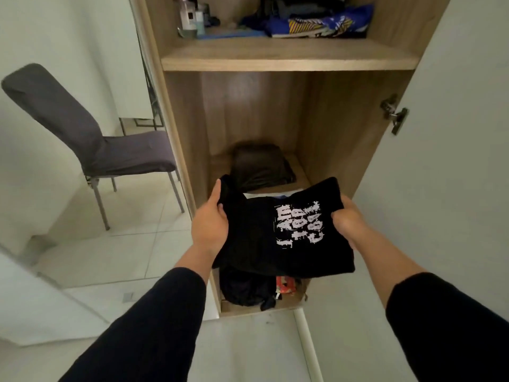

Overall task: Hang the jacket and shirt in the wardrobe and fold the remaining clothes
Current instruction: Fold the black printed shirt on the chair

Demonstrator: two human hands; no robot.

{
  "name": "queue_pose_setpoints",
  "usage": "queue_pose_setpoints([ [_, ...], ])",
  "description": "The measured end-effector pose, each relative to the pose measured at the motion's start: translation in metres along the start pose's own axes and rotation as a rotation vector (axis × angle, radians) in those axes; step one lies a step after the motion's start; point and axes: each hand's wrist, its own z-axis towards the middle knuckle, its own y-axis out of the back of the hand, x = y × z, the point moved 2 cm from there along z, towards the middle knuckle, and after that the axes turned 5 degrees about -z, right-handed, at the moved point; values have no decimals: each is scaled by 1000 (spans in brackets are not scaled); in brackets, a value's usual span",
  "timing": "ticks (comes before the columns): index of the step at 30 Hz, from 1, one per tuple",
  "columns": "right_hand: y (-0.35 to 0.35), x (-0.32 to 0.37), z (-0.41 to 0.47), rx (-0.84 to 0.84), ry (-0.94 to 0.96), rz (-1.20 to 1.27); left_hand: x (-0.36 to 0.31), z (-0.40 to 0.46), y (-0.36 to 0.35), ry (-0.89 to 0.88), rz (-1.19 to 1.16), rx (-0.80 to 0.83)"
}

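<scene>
Black sleeves lead up to the wardrobe [181, 128], its lower bay open straight ahead. Between the hands hangs a folded black T-shirt [259, 238] — long axis crosswise, held level above the clothes on the bay floor. Left hand [210, 224] is clamped on its left edge, right hand [348, 219] on its right — equally near, so I judge both lower together.

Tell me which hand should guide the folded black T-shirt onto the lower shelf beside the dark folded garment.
Probably the right hand. It grips the black T-shirt on the side nearer the bare shelf right of the dark folded garment. The left hand sits close to the wardrobe's left wall.
</scene>
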Motion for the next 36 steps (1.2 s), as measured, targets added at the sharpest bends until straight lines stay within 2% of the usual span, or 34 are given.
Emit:
queue_pose_setpoints([
  [4,-9,0,46,24,62,46,11,37,-25,90,22,50],
  [8,-20,-7,90,-26,68,109,22,65,-50,78,-8,76],
  [14,-52,-38,168,-10,91,38,72,99,-93,130,-111,-13],
  [18,-71,-62,215,-69,74,8,112,113,-128,202,-113,-37],
  [22,-93,-107,239,-20,10,-258,151,114,-158,415,-38,114],
  [25,-104,-117,237,-51,66,-535,156,107,-167,320,231,211],
  [28,-102,-112,240,-148,166,-700,162,110,-169,215,318,158],
  [32,-110,-131,240,-96,145,-918,170,106,-178,276,438,218],
  [36,-108,-128,237,-28,92,-1010,165,110,-176,371,514,290],
])
